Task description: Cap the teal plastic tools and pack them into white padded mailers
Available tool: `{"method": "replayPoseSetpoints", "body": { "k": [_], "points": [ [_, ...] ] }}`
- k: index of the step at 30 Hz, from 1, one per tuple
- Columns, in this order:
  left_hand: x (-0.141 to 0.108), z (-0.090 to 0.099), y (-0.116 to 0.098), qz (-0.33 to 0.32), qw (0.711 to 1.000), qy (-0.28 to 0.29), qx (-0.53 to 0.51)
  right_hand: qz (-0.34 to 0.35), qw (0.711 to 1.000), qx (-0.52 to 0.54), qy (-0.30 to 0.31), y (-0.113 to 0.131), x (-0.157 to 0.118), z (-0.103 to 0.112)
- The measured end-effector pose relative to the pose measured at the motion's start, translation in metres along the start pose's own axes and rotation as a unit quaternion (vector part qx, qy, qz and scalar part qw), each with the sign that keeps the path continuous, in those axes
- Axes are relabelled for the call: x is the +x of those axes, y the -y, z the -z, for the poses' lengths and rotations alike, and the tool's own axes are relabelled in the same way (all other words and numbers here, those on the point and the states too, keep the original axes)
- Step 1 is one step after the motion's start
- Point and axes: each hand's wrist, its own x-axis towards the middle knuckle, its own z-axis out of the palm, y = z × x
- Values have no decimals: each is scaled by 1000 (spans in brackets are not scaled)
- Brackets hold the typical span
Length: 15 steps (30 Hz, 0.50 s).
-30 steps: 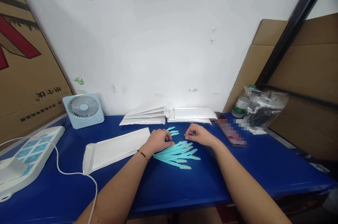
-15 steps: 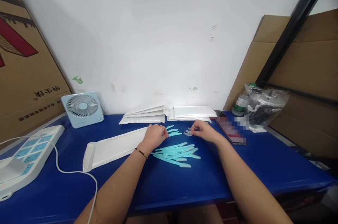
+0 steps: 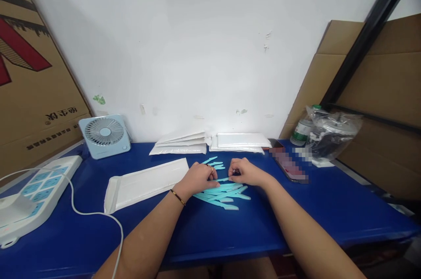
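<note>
My left hand (image 3: 204,178) is closed on the handle of a teal eyebrow razor (image 3: 222,180), just above a fanned pile of teal eyebrow razors (image 3: 223,198). The fingertips of my right hand (image 3: 245,172) pinch at the blade end of that same razor; whether a small cover is between them too, I cannot tell. Behind my left hand lie several more teal razors (image 3: 211,160). A long white padded mailer (image 3: 146,184) lies flat to the left of my left hand.
Stacks of white mailers (image 3: 179,143) lie along the wall. A light blue fan (image 3: 105,136) and a power strip (image 3: 42,191) with a white cable stand left. A phone (image 3: 287,164), a bottle (image 3: 301,132) and a plastic-bagged item (image 3: 332,134) are on the right of the blue table (image 3: 210,241).
My left hand has come from the back razors toward the front pile with a razor. My right hand has moved slightly left and nearer, from small clear pieces to that razor's end.
</note>
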Motion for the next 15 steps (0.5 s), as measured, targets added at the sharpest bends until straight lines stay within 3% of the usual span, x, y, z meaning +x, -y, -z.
{"method": "replayPoseSetpoints", "body": {
  "k": [8, 12, 15],
  "points": [
    [6, 1, 7, 39, 998, -27, 47, 16, 999, -20, -36, -5, 2, -1],
    [6, 7, 17, 87, 992, -66, 61, -51, 993, -2, -104, -24, -3, 9],
    [3, 8, 16, 80, 993, -77, 38, -77, 989, 38, -117, -29, -10, 17]
  ]
}}
